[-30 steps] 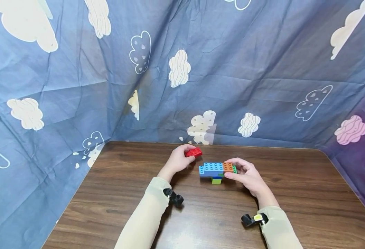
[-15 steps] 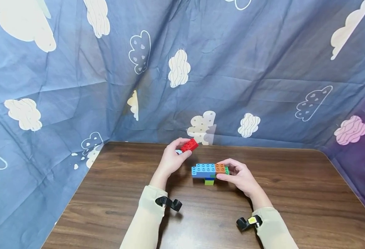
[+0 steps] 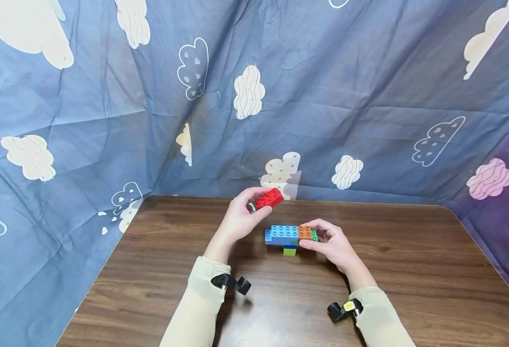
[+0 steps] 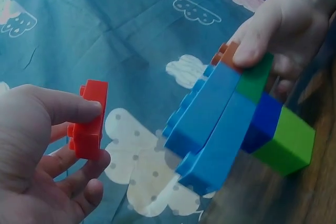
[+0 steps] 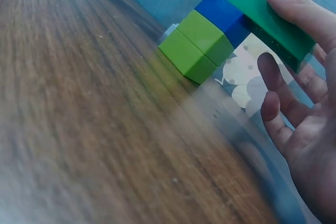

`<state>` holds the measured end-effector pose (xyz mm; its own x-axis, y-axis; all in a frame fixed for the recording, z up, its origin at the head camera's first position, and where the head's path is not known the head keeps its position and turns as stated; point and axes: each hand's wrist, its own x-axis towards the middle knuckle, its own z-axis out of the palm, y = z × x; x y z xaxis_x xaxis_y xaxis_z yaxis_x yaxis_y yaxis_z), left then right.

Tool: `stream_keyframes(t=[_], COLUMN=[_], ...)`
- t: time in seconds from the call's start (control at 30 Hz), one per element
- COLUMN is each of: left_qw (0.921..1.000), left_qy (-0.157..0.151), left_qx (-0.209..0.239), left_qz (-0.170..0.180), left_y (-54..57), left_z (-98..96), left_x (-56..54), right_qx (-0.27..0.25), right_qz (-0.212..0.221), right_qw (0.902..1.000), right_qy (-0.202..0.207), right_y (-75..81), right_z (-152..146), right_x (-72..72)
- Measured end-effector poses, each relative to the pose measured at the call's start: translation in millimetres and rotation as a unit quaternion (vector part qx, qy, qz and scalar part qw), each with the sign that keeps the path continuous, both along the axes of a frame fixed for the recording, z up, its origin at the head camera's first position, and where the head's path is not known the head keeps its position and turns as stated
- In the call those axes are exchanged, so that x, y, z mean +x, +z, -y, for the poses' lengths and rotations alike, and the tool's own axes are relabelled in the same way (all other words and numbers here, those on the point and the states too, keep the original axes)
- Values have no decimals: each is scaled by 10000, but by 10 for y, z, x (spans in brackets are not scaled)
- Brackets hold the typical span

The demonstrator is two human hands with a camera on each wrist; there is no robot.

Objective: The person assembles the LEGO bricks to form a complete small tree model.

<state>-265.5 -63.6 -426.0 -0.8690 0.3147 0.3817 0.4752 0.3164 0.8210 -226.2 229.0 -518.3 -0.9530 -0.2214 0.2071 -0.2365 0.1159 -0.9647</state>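
I see the left hand (image 3: 238, 218) pinching a red block (image 3: 269, 198) between thumb (image 3: 263, 211) and fingers (image 3: 251, 193), the right hand (image 3: 334, 245) pinching stacked blocks (image 3: 284, 234) at one end.

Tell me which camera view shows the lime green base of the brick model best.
The right wrist view: the lime green base is unobstructed, below the dark blue brick, with a seam dividing it. The left wrist view shows it too, but no seam stands out; the head view has just a small patch.

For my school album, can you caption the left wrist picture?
Red brick in the left grip, colorful brick build in the right grip.
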Motion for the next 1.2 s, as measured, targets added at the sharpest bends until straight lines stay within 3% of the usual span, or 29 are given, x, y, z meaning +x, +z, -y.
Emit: stream_keyframes(t=[0.53,0.77,1.2], left_qw=[9910,9865,9824], left_qy=[-1078,-1202,-1434], left_qx=[-724,-1059,-1150], left_qz=[-320,-333,-329], left_y=[-59,-51,-94], left_z=[-210,-246,-269], left_x=[117,135,128], right_qx=[-58,-68,-90], right_qz=[-51,-109,-122], right_qw=[10000,9999,9998], right_qy=[-46,-101,-94], right_y=[2,8,-25], right_z=[55,51,50], right_x=[9,12,-3])
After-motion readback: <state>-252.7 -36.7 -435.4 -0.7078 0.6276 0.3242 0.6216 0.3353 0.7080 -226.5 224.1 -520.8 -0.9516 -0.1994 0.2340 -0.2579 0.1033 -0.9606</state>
